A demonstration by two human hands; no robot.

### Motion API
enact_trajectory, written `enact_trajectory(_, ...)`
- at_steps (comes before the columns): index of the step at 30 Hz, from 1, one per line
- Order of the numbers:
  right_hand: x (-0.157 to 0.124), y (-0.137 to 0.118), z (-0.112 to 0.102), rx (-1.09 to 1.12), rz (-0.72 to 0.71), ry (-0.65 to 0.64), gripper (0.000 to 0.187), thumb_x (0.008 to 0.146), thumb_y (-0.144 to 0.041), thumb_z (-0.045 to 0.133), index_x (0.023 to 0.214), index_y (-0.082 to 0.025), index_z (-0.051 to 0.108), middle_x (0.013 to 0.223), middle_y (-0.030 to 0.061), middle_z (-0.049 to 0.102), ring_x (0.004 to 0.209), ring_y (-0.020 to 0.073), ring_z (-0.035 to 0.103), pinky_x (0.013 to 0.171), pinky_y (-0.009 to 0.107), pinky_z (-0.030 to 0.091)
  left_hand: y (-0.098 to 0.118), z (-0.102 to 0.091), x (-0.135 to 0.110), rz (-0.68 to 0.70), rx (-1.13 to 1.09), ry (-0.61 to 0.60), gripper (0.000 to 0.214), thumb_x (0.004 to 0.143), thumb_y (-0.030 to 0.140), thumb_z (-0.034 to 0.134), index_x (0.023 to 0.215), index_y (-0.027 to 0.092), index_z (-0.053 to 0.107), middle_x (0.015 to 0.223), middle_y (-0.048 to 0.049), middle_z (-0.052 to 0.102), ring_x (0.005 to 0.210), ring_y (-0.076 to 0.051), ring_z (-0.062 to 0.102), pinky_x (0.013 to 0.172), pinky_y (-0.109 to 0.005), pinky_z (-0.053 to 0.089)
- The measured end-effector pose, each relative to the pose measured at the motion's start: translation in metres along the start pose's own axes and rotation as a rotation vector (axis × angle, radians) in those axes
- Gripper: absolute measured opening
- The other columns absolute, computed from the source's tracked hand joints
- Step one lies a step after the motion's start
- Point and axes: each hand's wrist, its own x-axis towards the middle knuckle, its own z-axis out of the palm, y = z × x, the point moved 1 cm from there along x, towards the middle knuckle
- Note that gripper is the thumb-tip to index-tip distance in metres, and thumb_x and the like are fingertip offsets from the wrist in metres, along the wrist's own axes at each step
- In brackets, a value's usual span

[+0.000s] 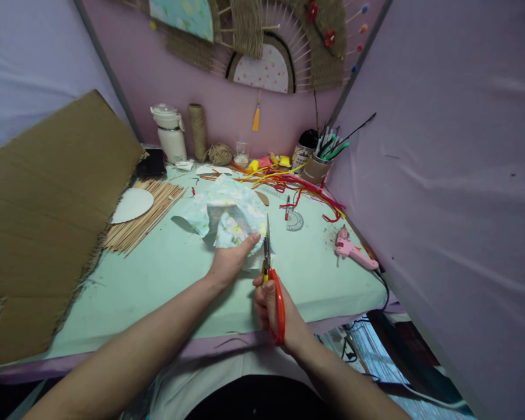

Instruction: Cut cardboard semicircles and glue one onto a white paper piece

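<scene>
My left hand grips a piece of light blue floral fabric, its thumb on top and the other fingers hidden beneath. The fabric is bunched and folded over the middle of the table. My right hand is closed round the red handles of a pair of scissors. Their blades point away from me and lie at the right edge of the fabric, close to my left thumb. Whether the blades are parted is hard to make out.
A large cardboard sheet lies at the left, beside bamboo sticks and a white oval. Colored pipe cleaners, a protractor and a pink glue gun are at the right. Twine and a jar stand behind.
</scene>
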Motion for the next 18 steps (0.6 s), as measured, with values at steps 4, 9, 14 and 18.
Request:
enact_trajectory(4, 0.000, 0.003, 0.002, 0.061, -0.010, 0.000, 0.057, 0.083, -0.080, 0.040, 0.099, -0.026, 0.044, 0.059, -0.0096, 0.033, 0.042, 0.0076, 0.026, 0.039, 0.021, 0.026, -0.002, 0.001, -0.001, -0.028, -0.034, -0.004, 0.050, 0.068, 0.031, 0.083, 0.114, 0.027, 0.065, 0.126, -0.0047, 0.066, 0.123, -0.022, 0.057, 0.114, -0.040, 0.035)
enact_trajectory(9, -0.001, -0.002, 0.000, 0.037, -0.015, 0.001, 0.053, 0.087, -0.076, 0.040, 0.099, -0.025, 0.045, 0.063, -0.0082, 0.033, 0.045, 0.0080, 0.026, 0.041, 0.021, 0.026, -0.001, 0.001, 0.001, -0.227, -0.173, 0.002, 0.045, 0.064, 0.031, 0.085, 0.105, 0.022, 0.067, 0.118, -0.0056, 0.070, 0.114, -0.024, 0.063, 0.105, -0.041, 0.046)
enact_trajectory(14, -0.004, -0.012, -0.002, -0.090, -0.011, -0.012, 0.054, 0.085, -0.076, 0.043, 0.100, -0.024, 0.048, 0.067, -0.0057, 0.033, 0.051, 0.0098, 0.028, 0.043, 0.023, 0.028, 0.009, -0.003, 0.017, -0.466, -0.409, -0.039, 0.038, 0.068, 0.041, 0.081, 0.098, 0.021, 0.070, 0.110, -0.0066, 0.074, 0.109, -0.026, 0.066, 0.098, -0.040, 0.053)
enact_trajectory(18, -0.008, -0.015, -0.001, -0.140, 0.021, -0.064, 0.056, 0.084, -0.077, 0.042, 0.101, -0.024, 0.048, 0.064, -0.0060, 0.033, 0.051, 0.0110, 0.030, 0.044, 0.024, 0.028, 0.011, -0.011, 0.029, -0.555, -0.418, 0.025, 0.031, 0.066, 0.036, 0.083, 0.092, 0.022, 0.071, 0.101, -0.0066, 0.075, 0.101, -0.029, 0.069, 0.091, -0.045, 0.056)
